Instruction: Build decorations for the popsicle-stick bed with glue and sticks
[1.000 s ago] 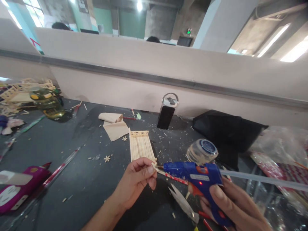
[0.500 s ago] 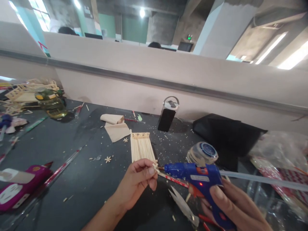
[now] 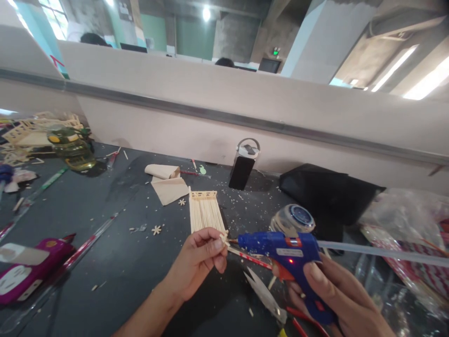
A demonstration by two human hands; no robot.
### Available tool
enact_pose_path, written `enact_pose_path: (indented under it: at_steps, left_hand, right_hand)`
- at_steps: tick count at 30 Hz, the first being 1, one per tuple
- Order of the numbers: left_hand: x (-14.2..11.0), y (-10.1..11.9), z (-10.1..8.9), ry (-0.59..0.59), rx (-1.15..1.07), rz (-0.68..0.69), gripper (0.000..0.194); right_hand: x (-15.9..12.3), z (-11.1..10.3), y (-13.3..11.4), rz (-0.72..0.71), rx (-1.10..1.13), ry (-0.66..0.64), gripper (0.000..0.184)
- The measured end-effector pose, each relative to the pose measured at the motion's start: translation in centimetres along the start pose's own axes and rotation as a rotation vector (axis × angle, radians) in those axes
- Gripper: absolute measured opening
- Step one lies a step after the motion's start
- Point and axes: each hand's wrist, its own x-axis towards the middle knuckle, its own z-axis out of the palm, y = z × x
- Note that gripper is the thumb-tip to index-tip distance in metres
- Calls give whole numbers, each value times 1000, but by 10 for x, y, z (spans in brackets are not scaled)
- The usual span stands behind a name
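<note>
Between thumb and fingertips, my left hand [image 3: 201, 260] pinches a small star-shaped wooden piece [image 3: 224, 237]. My right hand [image 3: 336, 290] is wrapped round the handle of a blue hot glue gun [image 3: 291, 252], its red light lit and a clear glue stick [image 3: 379, 252] sticking out of the back. The gun's nozzle points left, at or just beside the star piece; I cannot tell whether they touch. Just behind my left hand lies a flat panel of wooden sticks [image 3: 206, 213] with a small latticed rail at its far end. Two more wooden stars [image 3: 156, 230] lie to its left.
Scissors [image 3: 264, 297] and red-handled pliers [image 3: 303, 323] lie beneath the glue gun. Behind it stand a clear jar [image 3: 294, 219] and a black speaker-like box with a handle [image 3: 243, 166]. A purple power strip [image 3: 35, 269] is at left, and a bottle [image 3: 72, 150] stands farther back.
The view has shifted slightly. Both hands stay close together, with the star piece still pinched and the glue gun's nozzle still next to it.
</note>
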Motion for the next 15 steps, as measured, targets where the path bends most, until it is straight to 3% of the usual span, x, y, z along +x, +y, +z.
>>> enact_pose_path:
  at_steps: [15]
  left_hand:
    - [1,1,2,16,-10,-11,14]
  right_hand:
    - [2,-4,4,35,20,-62,42]
